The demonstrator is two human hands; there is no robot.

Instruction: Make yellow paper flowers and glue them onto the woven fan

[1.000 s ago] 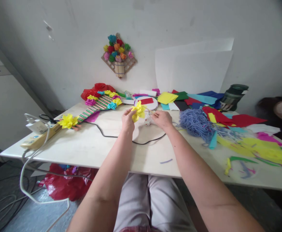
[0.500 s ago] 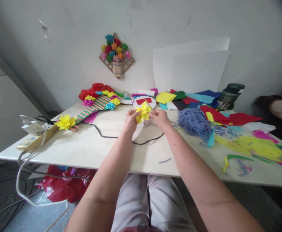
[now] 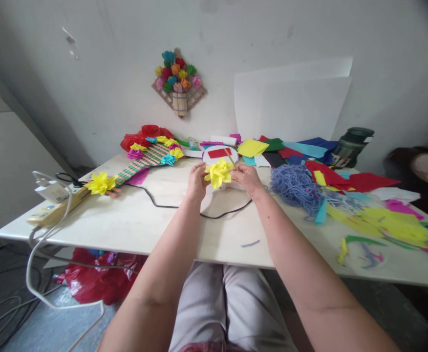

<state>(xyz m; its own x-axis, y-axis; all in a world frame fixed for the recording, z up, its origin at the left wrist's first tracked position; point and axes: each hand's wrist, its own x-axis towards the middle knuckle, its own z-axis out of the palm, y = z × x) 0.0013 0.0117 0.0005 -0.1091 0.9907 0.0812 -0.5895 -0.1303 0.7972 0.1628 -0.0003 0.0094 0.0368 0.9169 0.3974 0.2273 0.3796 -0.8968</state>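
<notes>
The yellow paper flower [image 3: 218, 173] is held above the table [image 3: 133, 220], directly between the two hands. The left hand [image 3: 196, 179] touches its left side with fingers closed on the petals, and the right hand [image 3: 248, 178] grips it from the right side. From the right hand a thin wooden stick [image 3: 230, 158] rises, tilted up and to the left, just behind the flower. It seems the right fingers pinch both the stick and the flower's base, but the view is too small to be sure.

Behind the hands lies a white round plate [image 3: 210, 155] with a red paper on it. A black cable [image 3: 170, 205] runs on the table under the wrists. To the right, well apart from the hands, is a heap of blue yarn [image 3: 296, 186].

Compared with one second ago, the flower has moved a little to the right and now faces more open toward the camera. The two hands came closer together, and the stick points more upright than before.
</notes>
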